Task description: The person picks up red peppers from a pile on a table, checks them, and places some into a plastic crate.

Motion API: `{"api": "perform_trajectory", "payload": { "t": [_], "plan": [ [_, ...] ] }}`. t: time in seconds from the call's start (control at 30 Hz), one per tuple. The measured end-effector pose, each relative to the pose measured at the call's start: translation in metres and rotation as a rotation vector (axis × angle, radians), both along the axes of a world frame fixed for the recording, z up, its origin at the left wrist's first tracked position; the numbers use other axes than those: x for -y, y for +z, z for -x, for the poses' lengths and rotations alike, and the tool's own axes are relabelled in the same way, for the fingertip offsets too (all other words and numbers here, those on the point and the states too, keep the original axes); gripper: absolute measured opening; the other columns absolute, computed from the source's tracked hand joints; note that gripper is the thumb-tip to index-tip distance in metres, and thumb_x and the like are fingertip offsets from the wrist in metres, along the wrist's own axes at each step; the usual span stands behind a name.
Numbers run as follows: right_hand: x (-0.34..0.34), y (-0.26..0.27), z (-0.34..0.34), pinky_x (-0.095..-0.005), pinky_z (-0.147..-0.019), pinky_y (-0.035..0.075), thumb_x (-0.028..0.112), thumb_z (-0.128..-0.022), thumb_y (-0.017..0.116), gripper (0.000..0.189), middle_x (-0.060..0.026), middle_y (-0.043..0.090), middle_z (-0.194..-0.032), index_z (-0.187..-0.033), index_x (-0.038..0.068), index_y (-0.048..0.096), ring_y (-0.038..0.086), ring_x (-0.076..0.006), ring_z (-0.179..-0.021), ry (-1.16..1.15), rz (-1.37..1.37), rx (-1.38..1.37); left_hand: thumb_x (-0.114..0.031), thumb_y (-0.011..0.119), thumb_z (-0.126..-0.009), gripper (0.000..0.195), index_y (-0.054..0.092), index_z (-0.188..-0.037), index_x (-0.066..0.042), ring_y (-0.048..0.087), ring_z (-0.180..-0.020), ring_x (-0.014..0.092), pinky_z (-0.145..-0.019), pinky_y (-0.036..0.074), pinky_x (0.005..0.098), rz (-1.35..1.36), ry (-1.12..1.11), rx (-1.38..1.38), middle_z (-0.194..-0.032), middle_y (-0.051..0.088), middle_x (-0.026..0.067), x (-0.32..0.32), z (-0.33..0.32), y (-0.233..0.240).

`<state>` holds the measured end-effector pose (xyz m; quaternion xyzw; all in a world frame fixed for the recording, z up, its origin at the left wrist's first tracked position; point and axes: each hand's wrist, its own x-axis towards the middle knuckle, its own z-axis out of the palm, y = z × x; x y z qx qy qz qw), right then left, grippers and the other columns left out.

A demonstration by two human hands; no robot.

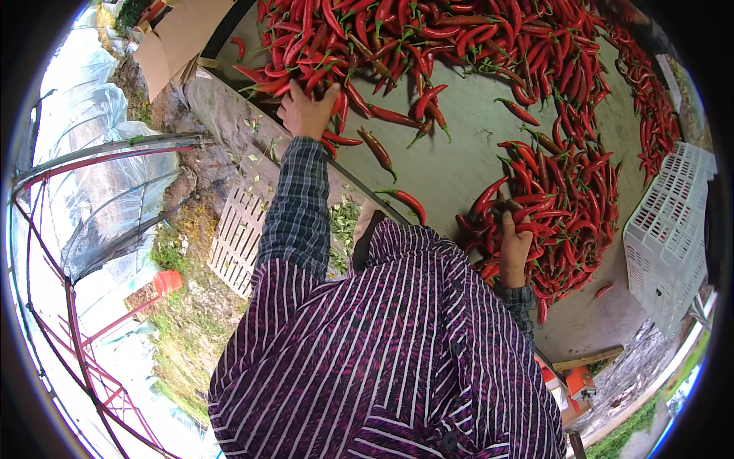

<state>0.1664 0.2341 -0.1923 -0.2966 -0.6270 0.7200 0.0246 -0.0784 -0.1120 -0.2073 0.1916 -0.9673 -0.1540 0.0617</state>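
Observation:
Red chili peppers (401, 34) with green stems lie heaped across the far part of a grey tabletop (459, 120). My left hand (308, 112) rests at the near left edge of this heap, thumb and fingers spread against the peppers; some fingertips are hidden. A second pile of red chili peppers (567, 212) lies nearer me on the right. At its left side, my right hand (515, 248) holds a few peppers, thumb on top and the other fingers mostly hidden. Between the hands are loose peppers, including a brownish one (377, 150) and a red one (408, 204) near the table's edge.
A white plastic crate (668, 235) stands at the right, beyond the near pile. More peppers (648, 103) line the far right. Cardboard (178, 40) is at the upper left. Below the table lie a slatted crate (236, 241) and leaf scraps (342, 229). An orange box (579, 381) sits lower right.

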Motion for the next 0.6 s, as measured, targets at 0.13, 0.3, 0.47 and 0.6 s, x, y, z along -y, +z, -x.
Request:
{"api": "perform_trajectory", "payload": {
  "t": [0.13,0.3,0.47,0.6],
  "plan": [
    [-0.001,0.001,-0.002,-0.0253,-0.08,0.046,0.008,-0.091,0.051,0.024,-0.0076,0.061,-0.101,-0.113,-0.002,0.052,0.058,-0.013,-0.09,-0.02,0.0,0.002,-0.068,0.066,-0.06,0.107,0.025,-0.139,-0.011,0.042,-0.111,0.044,-0.094,0.034,0.0529,-0.188,-0.126,0.151,-0.124,0.042,0.0271,-0.041,0.006,0.001],
    [0.005,0.008,0.006,-0.0261,-0.082,0.047,0.008,-0.091,0.051,0.025,-0.0094,0.062,-0.1,-0.114,-0.003,0.051,0.059,-0.0152,-0.091,-0.039,-0.002,-0.037,-0.051,0.07,-0.067,0.084,0.031,-0.134,-0.02,0.039,-0.117,0.042,-0.094,0.03,0.0606,-0.177,-0.362,0.312,-0.126,0.044,0.0204,-0.133,-0.028,0.008],
    [0.001,0.022,-0.004,-0.0251,-0.081,0.046,0.009,-0.091,0.052,0.024,-0.0077,0.062,-0.097,-0.112,-0.003,0.051,0.058,-0.0135,-0.09,-0.013,-0.138,-0.049,-0.033,0.062,-0.078,0.056,0.04,-0.128,-0.019,0.047,-0.106,0.039,-0.089,0.036,0.0547,-0.205,-0.539,0.241,-0.113,0.051,0.0186,-0.206,-0.059,-0.005],
    [-0.004,0.022,-0.022,-0.0232,-0.076,0.044,0.009,-0.09,0.054,0.024,-0.0038,0.06,-0.092,-0.112,-0.001,0.052,0.055,-0.0096,-0.084,-0.08,-0.145,-0.02,-0.027,0.06,-0.081,0.042,0.048,-0.12,-0.013,0.056,-0.09,0.034,-0.077,0.046,0.0413,-0.478,-0.621,0.166,-0.102,0.056,0.0179,-0.194,-0.063,0.013]
  ]
}}
